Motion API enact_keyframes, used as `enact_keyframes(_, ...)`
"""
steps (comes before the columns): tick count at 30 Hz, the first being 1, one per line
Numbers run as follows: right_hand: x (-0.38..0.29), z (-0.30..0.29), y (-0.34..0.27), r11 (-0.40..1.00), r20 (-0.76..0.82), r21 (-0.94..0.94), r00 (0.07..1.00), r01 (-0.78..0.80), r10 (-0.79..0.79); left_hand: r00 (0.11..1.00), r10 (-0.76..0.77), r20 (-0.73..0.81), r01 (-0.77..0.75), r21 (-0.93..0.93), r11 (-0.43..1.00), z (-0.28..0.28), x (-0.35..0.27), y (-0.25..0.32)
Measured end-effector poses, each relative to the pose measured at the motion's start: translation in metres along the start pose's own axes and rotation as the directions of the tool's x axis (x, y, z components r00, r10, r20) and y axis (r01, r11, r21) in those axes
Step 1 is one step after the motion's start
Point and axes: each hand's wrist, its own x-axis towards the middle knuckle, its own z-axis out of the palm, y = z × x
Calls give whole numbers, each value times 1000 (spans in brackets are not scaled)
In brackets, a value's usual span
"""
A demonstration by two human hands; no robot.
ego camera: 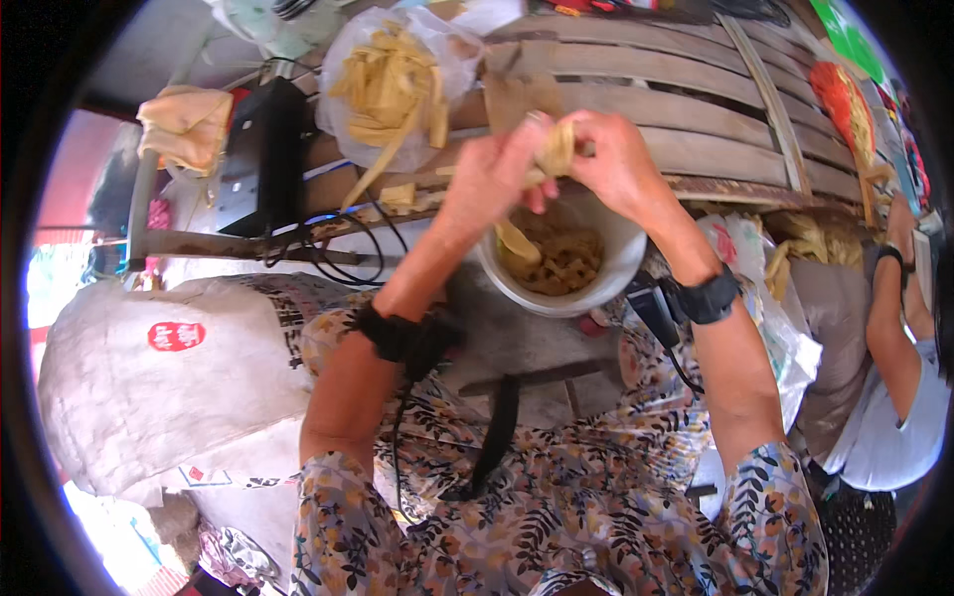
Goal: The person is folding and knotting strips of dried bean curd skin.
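Observation:
Just above a white bucket (560, 302), my left hand (501, 167) and my right hand (611, 149) meet around a small bundle of pale yellow, flat strips (557, 149). My right fingers pinch the bundle's right side. My left fingers, somewhat blurred, are at its left side, and a strip end sticks out below them. Inside the bucket lie curled yellowish-brown pieces (570, 261). A clear plastic bag (458, 48) of long yellow strips (387, 82) lies open on the wooden slats to the upper left, one strip hanging over the edge.
A slatted wooden table (700, 149) spans the far side. Left of the bag are a black box (279, 149), looped black cables (346, 279) and a folded cloth (182, 123). A large white sack (164, 387) stands at the left. Another person's arm (891, 320) is at the far right.

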Motion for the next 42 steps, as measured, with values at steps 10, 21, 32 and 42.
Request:
enact_keyframes(10, -11, 4, -40, 837, -54, -498, 955, 227, -291, 987, 98, -127, -111, -101, 989, 22, 5, -33)
enact_keyframes(21, 17, -43, -10, 802, -141, 590, 965, -97, 220, 993, 15, 115, 34, -414, 910, 13, 2, -8)
enact_keyframes(32, 6, -19, -16, 887, -265, 457, 941, -70, 211, 970, -33, 240, 122, -363, 924, 7, -3, -12)
enact_keyframes(42, 0, -8, -30, 772, 197, 532, 937, -349, 288, 946, -72, 317, 174, -309, 935, -5, -4, -13)
